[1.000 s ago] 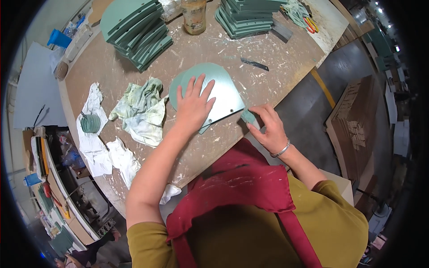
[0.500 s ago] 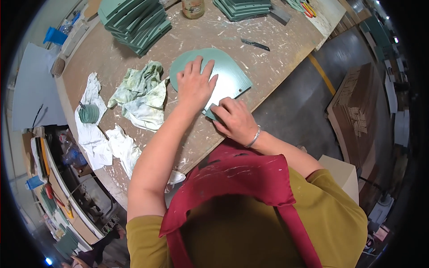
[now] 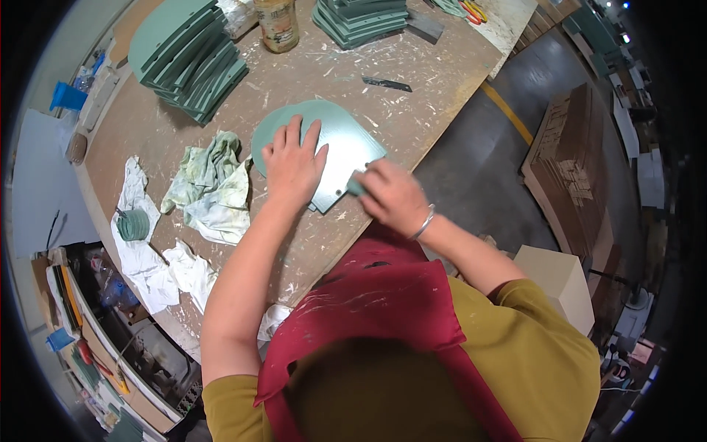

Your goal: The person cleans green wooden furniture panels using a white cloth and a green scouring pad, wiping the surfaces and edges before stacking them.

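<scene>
A pale green panel (image 3: 345, 140), rounded at its far left end and straight at the near right end with small holes, lies on the worktable (image 3: 294, 85). Another piece shows slightly from under it. My left hand (image 3: 293, 163) rests on the panel with its fingers spread. My right hand (image 3: 396, 197), a little blurred, pinches a small dark green pad (image 3: 356, 184) against the panel's straight end edge. The pad is mostly covered by my fingers, so its exact kind cannot be made out.
Stacks of green panels (image 3: 177, 62) and more green pieces (image 3: 361, 23) stand at the back, with a jar (image 3: 278, 28) between. A dark cutter knife (image 3: 387, 84) lies beyond the panel. Stained rags (image 3: 210, 188) and a green round item (image 3: 132, 225) on white cloth (image 3: 147, 265) lie left.
My right hand has slid with the pad from the panel's near corner along the straight end, away from me. My left hand stays on the panel. The whole view has shifted somewhat.
</scene>
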`<state>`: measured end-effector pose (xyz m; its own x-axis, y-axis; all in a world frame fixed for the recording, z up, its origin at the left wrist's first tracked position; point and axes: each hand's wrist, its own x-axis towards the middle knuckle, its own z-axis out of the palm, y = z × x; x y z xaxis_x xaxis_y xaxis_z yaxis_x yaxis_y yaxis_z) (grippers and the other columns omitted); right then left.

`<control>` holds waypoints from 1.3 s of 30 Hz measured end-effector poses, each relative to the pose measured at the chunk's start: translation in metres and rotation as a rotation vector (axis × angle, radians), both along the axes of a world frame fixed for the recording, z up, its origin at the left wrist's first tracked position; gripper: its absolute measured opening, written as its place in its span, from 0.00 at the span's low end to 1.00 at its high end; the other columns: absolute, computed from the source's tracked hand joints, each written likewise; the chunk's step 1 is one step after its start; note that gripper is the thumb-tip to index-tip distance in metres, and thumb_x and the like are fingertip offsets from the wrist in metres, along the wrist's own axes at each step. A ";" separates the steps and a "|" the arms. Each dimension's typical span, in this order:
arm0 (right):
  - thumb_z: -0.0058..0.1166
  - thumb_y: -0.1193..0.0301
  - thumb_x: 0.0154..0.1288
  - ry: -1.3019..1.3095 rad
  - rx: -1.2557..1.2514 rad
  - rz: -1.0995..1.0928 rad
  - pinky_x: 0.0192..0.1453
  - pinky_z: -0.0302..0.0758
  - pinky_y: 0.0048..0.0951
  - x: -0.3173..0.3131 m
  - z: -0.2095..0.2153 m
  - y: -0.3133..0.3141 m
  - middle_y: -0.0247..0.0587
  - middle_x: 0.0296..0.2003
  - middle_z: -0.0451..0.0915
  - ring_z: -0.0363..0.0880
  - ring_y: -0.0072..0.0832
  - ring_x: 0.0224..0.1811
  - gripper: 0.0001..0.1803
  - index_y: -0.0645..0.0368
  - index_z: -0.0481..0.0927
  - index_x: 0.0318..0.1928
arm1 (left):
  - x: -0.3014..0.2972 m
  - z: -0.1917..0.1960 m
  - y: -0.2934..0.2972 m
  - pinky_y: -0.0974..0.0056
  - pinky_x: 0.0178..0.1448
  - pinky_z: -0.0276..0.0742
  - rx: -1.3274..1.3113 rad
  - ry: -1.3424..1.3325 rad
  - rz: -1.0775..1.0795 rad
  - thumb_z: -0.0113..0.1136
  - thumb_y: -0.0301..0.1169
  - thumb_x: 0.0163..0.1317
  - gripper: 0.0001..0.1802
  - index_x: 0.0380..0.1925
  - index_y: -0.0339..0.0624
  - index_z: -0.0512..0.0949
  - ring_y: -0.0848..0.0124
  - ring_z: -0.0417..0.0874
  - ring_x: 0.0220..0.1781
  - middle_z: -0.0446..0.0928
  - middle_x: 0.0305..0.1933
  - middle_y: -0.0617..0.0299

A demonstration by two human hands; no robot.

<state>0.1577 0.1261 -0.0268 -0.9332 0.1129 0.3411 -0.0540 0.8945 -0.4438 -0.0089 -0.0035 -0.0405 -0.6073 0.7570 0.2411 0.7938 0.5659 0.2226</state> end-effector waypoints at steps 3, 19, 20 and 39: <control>0.59 0.71 0.54 -0.027 0.032 -0.206 0.43 0.74 0.38 0.007 -0.001 0.045 0.46 0.39 0.73 0.75 0.44 0.40 0.16 0.56 0.77 0.45 | 0.000 0.002 0.000 0.50 0.60 0.60 0.012 0.013 -0.007 0.55 0.42 0.63 0.25 0.60 0.53 0.71 0.55 0.66 0.63 0.65 0.65 0.56; 0.59 0.71 0.64 -0.151 -1.150 -0.090 0.41 0.69 0.16 -0.043 0.009 0.093 0.27 0.36 0.72 0.69 0.12 0.38 0.18 0.62 0.74 0.53 | -0.003 0.023 0.008 0.53 0.56 0.66 -0.067 -0.061 -0.004 0.61 0.42 0.59 0.26 0.58 0.53 0.73 0.56 0.70 0.58 0.68 0.61 0.57; 0.59 0.71 0.64 -0.162 -1.168 -0.079 0.41 0.69 0.16 -0.048 0.007 0.097 0.27 0.36 0.72 0.69 0.12 0.38 0.18 0.62 0.74 0.53 | -0.005 0.026 0.012 0.53 0.56 0.66 -0.086 -0.064 0.010 0.61 0.42 0.59 0.26 0.58 0.53 0.73 0.56 0.70 0.58 0.68 0.61 0.57; 0.56 0.74 0.67 -0.606 -1.658 0.202 0.44 0.71 0.19 -0.070 -0.014 0.153 0.27 0.39 0.75 0.71 0.14 0.39 0.16 0.61 0.74 0.54 | -0.052 0.060 0.070 0.59 0.35 0.75 -0.065 -0.413 0.562 0.64 0.34 0.60 0.12 0.34 0.35 0.77 0.57 0.80 0.28 0.78 0.26 0.52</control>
